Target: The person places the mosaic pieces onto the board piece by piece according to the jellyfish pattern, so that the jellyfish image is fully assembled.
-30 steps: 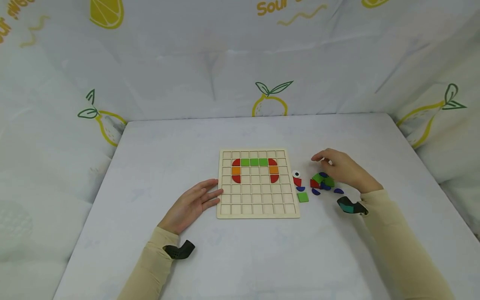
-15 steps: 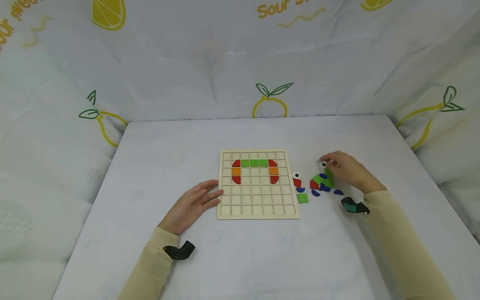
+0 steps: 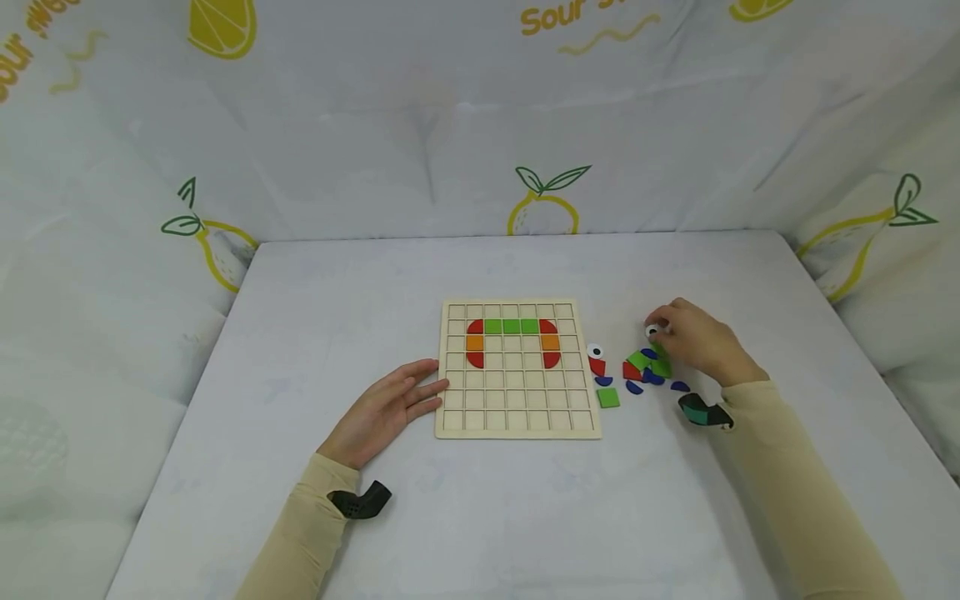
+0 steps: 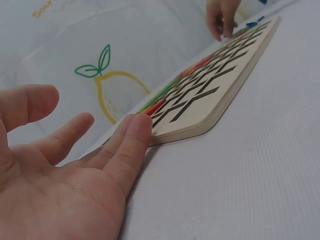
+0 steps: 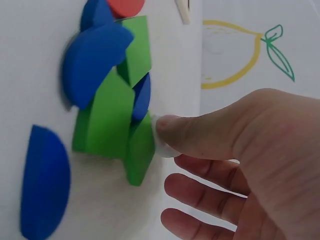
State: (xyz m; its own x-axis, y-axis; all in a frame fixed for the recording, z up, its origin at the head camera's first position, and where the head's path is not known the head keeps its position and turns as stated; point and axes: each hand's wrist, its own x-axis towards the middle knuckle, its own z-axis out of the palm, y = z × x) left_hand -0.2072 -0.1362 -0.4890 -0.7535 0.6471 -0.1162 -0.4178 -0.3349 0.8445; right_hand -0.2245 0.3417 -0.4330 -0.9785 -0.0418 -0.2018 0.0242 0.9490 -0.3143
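Observation:
A square wooden grid board (image 3: 517,425) lies flat, with red, orange and green pieces set in an arch in its upper cells. My left hand (image 3: 382,412) rests at its left edge, fingers extended; in the left wrist view the fingertips (image 4: 139,122) meet the board's corner. Right of the board my right hand (image 3: 697,337) pinches a white round eye piece (image 3: 652,332) with a black dot. Seen from the right wrist, the thumb (image 5: 200,132) covers much of that white piece, right beside the green tiles (image 5: 107,117).
Below the right hand sits a small pile of green, red and blue pieces (image 3: 654,377). Between pile and board lie another eye piece (image 3: 596,351), a red piece (image 3: 597,367), a blue half-circle (image 3: 603,381) and a green square (image 3: 608,397). Lemon-printed cloth (image 3: 360,150) hangs behind the table.
My right hand has drawn back to the right from beyond the pile, and the eye piece now shows between its thumb and fingers. The left hand has stayed at the board's edge.

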